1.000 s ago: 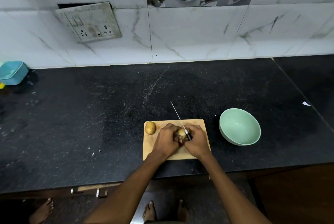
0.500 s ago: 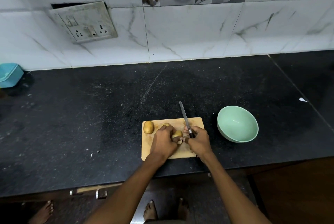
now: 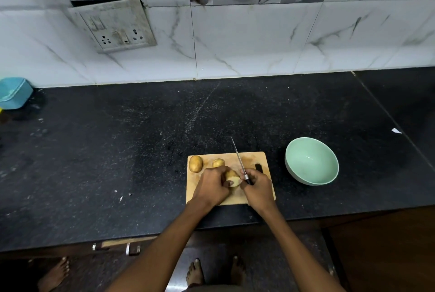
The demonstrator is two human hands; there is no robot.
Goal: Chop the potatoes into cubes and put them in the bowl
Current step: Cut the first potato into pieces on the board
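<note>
Since half a second ago your knife (image 3: 238, 158) has tipped so its blade stands edge-up again, and a second potato (image 3: 218, 163) now shows past your knuckles. Your right hand (image 3: 258, 187) grips the knife handle; your left hand (image 3: 213, 185) curls around the cut potato (image 3: 232, 177) on the board (image 3: 264, 157). A whole potato (image 3: 195, 163) lies at the board's left corner. The green bowl (image 3: 311, 161) sits on the desk (image 3: 117, 150), just right of the board.

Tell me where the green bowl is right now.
In the head view, the green bowl sits on the black counter, just right of the cutting board, beyond the right hand.
</note>
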